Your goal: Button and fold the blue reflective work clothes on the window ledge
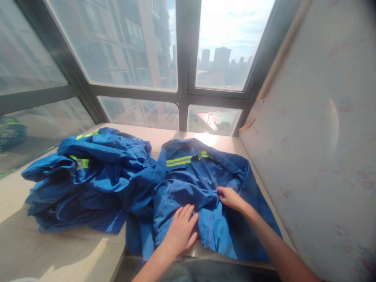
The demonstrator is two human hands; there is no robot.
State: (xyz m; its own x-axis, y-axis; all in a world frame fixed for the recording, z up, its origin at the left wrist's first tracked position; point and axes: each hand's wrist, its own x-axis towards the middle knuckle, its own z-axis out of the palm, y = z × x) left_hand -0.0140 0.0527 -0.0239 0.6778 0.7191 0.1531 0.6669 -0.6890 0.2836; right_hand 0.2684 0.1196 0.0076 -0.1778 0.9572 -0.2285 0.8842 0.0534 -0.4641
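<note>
While sunlit window (pixel 176 47) fills twelve o'clock | ledge (pixel 58 250) spans below | heaped blue garments (pixel 85 180) at nine o'clock | blue jacket (pixel 194 176) centre | left hand (pixel 180 231) flat, open on it | right hand (pixel 230 197) pinching its fabric

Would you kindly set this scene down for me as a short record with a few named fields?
Setting: window ledge below large windows
Left hand: flat, palm down on the spread blue jacket
Right hand: fingers pinching a fold of the same jacket
Jacket: blue with yellow-green reflective stripes, lying open, hem hanging over the ledge's near edge
Beside it: heap of blue garments, crumpled, to the left and touching the jacket
Right side: pale wall
</note>
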